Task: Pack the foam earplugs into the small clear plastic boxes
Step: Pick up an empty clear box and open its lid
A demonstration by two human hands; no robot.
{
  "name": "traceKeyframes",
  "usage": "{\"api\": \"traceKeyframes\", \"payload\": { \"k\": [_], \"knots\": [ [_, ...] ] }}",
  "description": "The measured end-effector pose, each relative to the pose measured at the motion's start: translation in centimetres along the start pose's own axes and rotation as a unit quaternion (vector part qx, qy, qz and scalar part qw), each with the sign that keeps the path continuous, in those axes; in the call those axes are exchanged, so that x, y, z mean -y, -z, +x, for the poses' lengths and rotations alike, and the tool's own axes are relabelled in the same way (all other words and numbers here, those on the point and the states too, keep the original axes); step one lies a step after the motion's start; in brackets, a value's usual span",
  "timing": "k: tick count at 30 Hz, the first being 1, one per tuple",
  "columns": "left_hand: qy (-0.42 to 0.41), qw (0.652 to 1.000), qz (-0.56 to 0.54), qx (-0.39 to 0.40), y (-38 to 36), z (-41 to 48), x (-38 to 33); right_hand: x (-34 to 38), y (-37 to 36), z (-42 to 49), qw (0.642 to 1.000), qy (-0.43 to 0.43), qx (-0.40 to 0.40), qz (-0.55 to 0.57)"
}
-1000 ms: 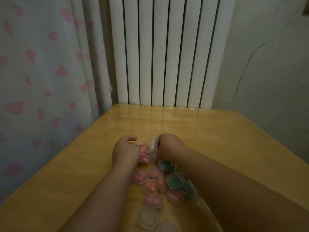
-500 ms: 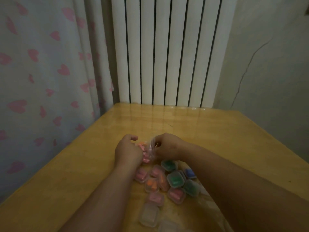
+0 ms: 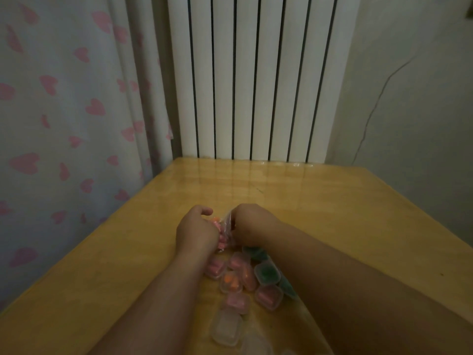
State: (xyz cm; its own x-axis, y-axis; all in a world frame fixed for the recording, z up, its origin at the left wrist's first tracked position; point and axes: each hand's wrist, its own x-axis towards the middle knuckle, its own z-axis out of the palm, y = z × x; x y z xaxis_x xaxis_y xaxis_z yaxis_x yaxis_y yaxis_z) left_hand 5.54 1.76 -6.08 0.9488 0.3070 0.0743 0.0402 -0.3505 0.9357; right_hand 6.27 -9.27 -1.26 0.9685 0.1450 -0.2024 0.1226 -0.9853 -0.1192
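**Pink earplugs being loaded into a clear box**

Head view: above a wooden table (image 3: 332,213), a small clear box (image 3: 226,222) is pinched by the curled fingers of the right hand (image 3: 252,225). Pink earplugs (image 3: 222,243) are gripped in the curled left hand (image 3: 195,230), touching the box. Filled boxes (image 3: 267,271) lie between the forearms, and an empty box (image 3: 226,327) lies nearest the camera. Filling seems to be under way; next, the lid would need to be pressed closed.

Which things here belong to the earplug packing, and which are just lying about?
Job: left hand, right hand, pink foam earplugs and small clear plastic box between them, filled clear boxes, empty clear box.
Lying about: yellow wooden table, white ribbed radiator, heart-print curtain.
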Motion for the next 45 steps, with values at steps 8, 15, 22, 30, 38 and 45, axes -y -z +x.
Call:
{"api": "traceKeyframes", "payload": {
  "k": [8,15,22,30,38,45],
  "knots": [
    [-0.008,1.0,0.022,0.001,0.0,0.1,0.1,-0.1,-0.5,-0.5,0.997,0.003,-0.012,0.073],
    [-0.015,0.999,0.034,0.001,-0.1,0.4,0.4,0.3,0.3,-1.1,0.998,-0.005,0.038,0.047],
    [0.003,1.0,-0.004,0.001,0.0,0.2,0.1,-0.8,-0.2,-0.8,0.986,-0.012,-0.036,0.165],
    [0.007,0.999,-0.015,-0.039,0.8,0.0,-0.3,-3.0,0.0,-2.0,0.952,-0.044,-0.16,0.256],
    [-0.096,0.975,0.166,-0.114,1.7,-1.7,-1.9,-5.6,-1.4,-6.4,0.933,-0.067,-0.224,0.273],
    [-0.279,0.936,-0.062,0.204,0.6,-5.2,-3.6,-7.4,-2.0,-10.9,0.915,-0.014,-0.276,0.294]
  ]
}}
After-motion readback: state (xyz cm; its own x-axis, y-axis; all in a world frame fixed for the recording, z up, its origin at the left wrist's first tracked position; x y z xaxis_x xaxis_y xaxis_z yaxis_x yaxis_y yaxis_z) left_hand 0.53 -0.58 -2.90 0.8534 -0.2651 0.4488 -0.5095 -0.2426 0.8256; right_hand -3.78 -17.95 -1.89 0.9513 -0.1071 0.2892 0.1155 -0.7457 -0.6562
